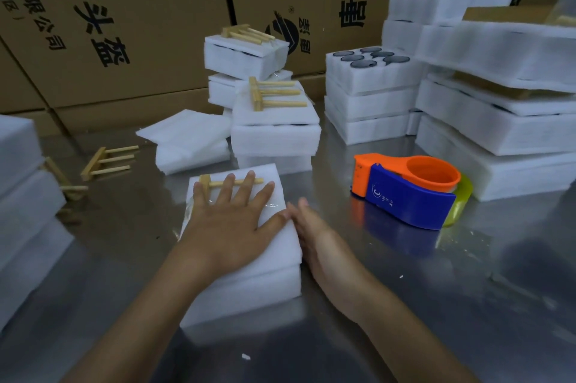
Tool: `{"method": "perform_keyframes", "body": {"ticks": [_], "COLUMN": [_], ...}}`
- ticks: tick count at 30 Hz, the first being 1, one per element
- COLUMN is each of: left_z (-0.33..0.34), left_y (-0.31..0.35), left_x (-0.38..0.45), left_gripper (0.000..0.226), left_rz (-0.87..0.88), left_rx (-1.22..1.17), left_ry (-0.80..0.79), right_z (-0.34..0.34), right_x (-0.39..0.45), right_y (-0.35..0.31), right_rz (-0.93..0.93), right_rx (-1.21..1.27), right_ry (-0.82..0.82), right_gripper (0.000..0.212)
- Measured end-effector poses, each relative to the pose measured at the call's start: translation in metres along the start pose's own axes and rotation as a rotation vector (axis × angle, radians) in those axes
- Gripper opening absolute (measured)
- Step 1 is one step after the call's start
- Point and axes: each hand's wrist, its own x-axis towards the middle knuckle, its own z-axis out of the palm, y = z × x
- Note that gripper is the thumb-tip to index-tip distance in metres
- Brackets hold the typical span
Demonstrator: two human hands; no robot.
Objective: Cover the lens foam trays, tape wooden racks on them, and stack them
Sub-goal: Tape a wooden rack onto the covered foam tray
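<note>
Nearest us lies the tray [249,258], a covered block of white foam on the steel table [467,304], with our left hand [230,214] spread flat on its top, fingers straight and pressing rather than gripping. Under those fingers sits a wooden rack [215,183], a short crossbar with thin dowels running out from it, and a strip of clear tape glints across the foam beside it. Our right hand [311,233] rests against the tray's right edge, fingers straight and holding nothing. We judge the taping step to be in hand here: the rack looks fixed down and we are smoothing the tape ends onto the top and side. What follows, we think, calls for lifting the tray with both hands and setting it square on the stack [276,130] just behind, whose top tray already bears a rack. The foam looks soft, fibrous and slightly springy, so it should give under a firm grip (a light hold at the sides ought to do). The dispenser [408,192], hard glossy plastic in orange and blue, stands to the right on the table, near the tray but apart from it. A loose rack [106,162] lies to the left, pale and matte.
</note>
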Motion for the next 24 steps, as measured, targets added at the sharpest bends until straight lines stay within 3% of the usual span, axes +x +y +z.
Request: {"method": "perform_keyframes", "body": {"ticks": [2,4,5,7,9,10,13,16,18,21,24], "left_z": [0.002,0.000,-0.003,-0.014,-0.016,-0.012,0.005,0.018,0.021,0.025,0.020], "left_y": [-0.001,-0.003,-0.004,-0.012,-0.032,-0.043,-0.050,-0.035,-0.032,-0.033,-0.028], "left_x": [-0.001,0.001,0.001,-0.007,-0.020,-0.026,-0.035,-0.046,-0.045,-0.048,-0.056], "left_gripper": [0.079,0.067,0.063,0.062,0.065,0.068,0.058,0.040,0.039,0.039,0.038], "left_rz": [0.002,0.019,0.033,-0.037,-0.254,-0.387,-0.653,-0.432,-0.366,-0.513,-0.631], "left_rx": [0.006,-0.054,-0.190,-0.700,-1.086,-1.159,-1.394,-1.415,-1.502,-1.680,-1.622], "left_ry": [-0.016,0.007,0.056,0.274,0.513,0.539,0.339,0.168,0.185,0.261,0.338], "right_z": [0.000,0.001,-0.003,-0.010,-0.011,-0.008,0.003,0.007,0.009,0.013,0.016], "right_x": [-0.001,-0.010,-0.015,-0.023,-0.025,-0.025,-0.021,-0.015,-0.014,-0.017,-0.023], "right_y": [-0.002,-0.001,-0.001,-0.003,-0.005,-0.006,-0.005,-0.001,-0.001,-0.003,0.001], "right_rz": [0.016,-0.029,-0.068,-0.113,-0.110,-0.108,-0.101,-0.083,-0.078,-0.106,-0.124], "right_rx": [-0.071,-0.208,-0.222,-0.214,-0.198,-0.212,-0.276,-0.262,-0.208,-0.164,-0.118], "right_ry": [0.038,0.064,0.053,0.031,0.043,0.044,0.036,0.053,0.066,0.062,0.026], "right_gripper": [0.042,0.060,0.067,0.079,0.074,0.066,0.050,0.050,0.048,0.046,0.046]}}
